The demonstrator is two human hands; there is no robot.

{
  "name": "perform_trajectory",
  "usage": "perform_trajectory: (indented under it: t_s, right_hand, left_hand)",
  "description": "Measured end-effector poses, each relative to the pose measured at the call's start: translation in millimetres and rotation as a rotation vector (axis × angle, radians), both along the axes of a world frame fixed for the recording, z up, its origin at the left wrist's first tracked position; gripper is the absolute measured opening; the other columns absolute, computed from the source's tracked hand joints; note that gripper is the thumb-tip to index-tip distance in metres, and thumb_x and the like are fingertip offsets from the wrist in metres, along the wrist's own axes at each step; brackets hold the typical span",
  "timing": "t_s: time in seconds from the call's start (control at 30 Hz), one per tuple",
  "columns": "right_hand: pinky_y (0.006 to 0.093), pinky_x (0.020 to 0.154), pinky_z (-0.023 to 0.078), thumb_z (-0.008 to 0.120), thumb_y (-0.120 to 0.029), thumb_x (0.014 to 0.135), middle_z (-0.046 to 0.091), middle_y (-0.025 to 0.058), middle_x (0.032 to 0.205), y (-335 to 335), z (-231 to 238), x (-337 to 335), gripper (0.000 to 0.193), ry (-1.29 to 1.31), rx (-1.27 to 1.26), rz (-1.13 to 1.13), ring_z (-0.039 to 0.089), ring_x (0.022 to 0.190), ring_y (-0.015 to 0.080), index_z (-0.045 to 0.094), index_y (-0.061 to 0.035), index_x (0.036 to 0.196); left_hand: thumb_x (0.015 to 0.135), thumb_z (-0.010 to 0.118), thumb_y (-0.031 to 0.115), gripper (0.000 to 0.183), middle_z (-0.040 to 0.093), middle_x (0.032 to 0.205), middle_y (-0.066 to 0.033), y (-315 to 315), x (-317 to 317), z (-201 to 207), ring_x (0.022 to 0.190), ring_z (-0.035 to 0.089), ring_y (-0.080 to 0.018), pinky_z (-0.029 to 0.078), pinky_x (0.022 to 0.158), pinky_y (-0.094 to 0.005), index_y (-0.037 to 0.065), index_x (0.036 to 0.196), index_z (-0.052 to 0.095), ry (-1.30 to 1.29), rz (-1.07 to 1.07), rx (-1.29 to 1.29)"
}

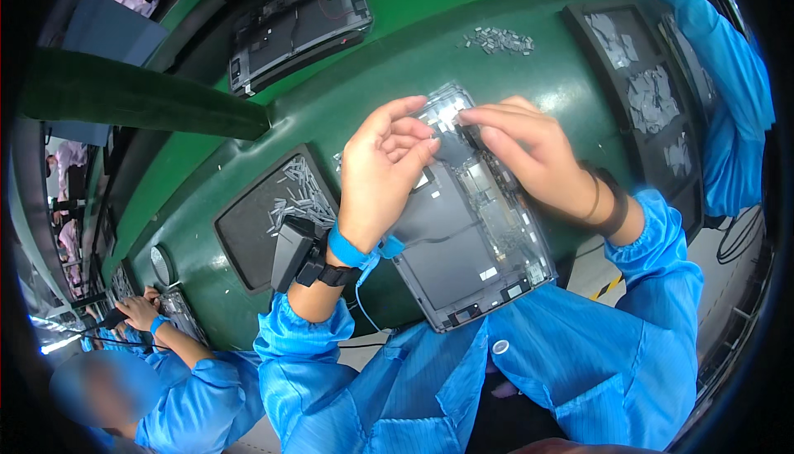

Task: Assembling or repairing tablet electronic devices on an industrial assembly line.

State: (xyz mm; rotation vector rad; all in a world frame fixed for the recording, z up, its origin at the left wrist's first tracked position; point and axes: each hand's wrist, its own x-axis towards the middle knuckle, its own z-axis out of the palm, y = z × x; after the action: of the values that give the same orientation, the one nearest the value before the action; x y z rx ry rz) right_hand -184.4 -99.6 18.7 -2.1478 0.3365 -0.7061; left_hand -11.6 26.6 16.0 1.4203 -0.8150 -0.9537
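An opened tablet-like device lies at a slant in front of me, its inside up. Dark flat battery panels fill its left side, and a circuit board runs along the right. Over its far left part, my left hand is closed in a pinch; a tiny dark bit shows at the fingertips, too small to name. My right hand reaches over the far right part, fingers stretched out and thumb apart, index fingertip at the shiny far end. A blue wrist strap with a cord circles my left wrist.
A black tray of small grey strips stands left; another black tray holds grey pieces at right. Small parts lie piled on the green mat. A second opened device sits far left. Co-workers' blue sleeves show on both sides.
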Motion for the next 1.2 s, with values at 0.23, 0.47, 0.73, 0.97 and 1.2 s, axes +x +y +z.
perform_trajectory:
  t_s: [0.23,0.47,0.73,0.97,1.2]
  right_hand:
    - [0.0383,0.081,0.048,0.067,-0.008,0.082,0.068,0.0151,0.114,18.5,-2.7,-1.1,0.044,0.000,-0.310,-0.008,0.064,0.092,0.0290,0.061,0.0006,0.125]
    - [0.0327,0.072,0.049,0.069,-0.006,0.071,0.066,0.0095,0.116,-1.7,3.8,-15.4,0.042,-0.050,-0.600,0.032,0.061,0.083,0.0226,0.068,-0.0066,0.113]
    - [0.0274,0.061,0.046,0.067,-0.010,0.068,0.070,0.0048,0.102,-11.3,-12.0,-14.0,0.029,-0.267,-0.997,0.116,0.057,0.073,0.0145,0.073,-0.0059,0.096]
    - [0.0258,0.055,0.038,0.067,-0.015,0.071,0.070,0.0003,0.099,-18.2,-18.8,-1.8,0.022,-0.118,-1.008,-0.058,0.054,0.068,0.0115,0.073,-0.0087,0.091]
    - [0.0263,0.055,0.037,0.068,-0.015,0.071,0.070,0.0004,0.099,-6.0,-15.5,9.8,0.014,-0.005,-1.052,-0.107,0.052,0.064,0.0106,0.070,-0.0093,0.083]
  left_hand:
    - [0.085,0.069,-0.005,0.038,0.067,0.093,-0.0079,-2.1,-14.0,5.2,0.076,0.066,-0.0101,0.056,0.067,-0.0210,-0.004,0.121,0.058,0.067,0.087,-0.049]
    - [0.086,0.070,-0.002,0.036,0.068,0.094,-0.0070,-5.8,-0.9,2.2,0.074,0.067,-0.0118,0.055,0.064,-0.0213,-0.003,0.119,0.057,0.275,0.011,0.038]
    - [0.088,0.067,0.000,0.035,0.068,0.100,-0.0111,-12.6,2.0,-1.2,0.083,0.066,-0.0140,0.056,0.071,-0.0256,-0.005,0.121,0.057,0.321,-0.080,0.046]
    - [0.086,0.065,0.005,0.022,0.067,0.108,-0.0150,-23.8,13.9,-10.9,0.100,0.064,-0.0257,0.050,0.085,-0.0349,0.001,0.108,0.069,-0.913,0.073,-0.085]
    - [0.086,0.067,0.008,0.017,0.070,0.094,-0.0148,-28.2,14.4,-22.8,0.086,0.067,-0.0271,0.052,0.079,-0.0331,-0.001,0.101,0.071,-0.819,0.007,-0.025]
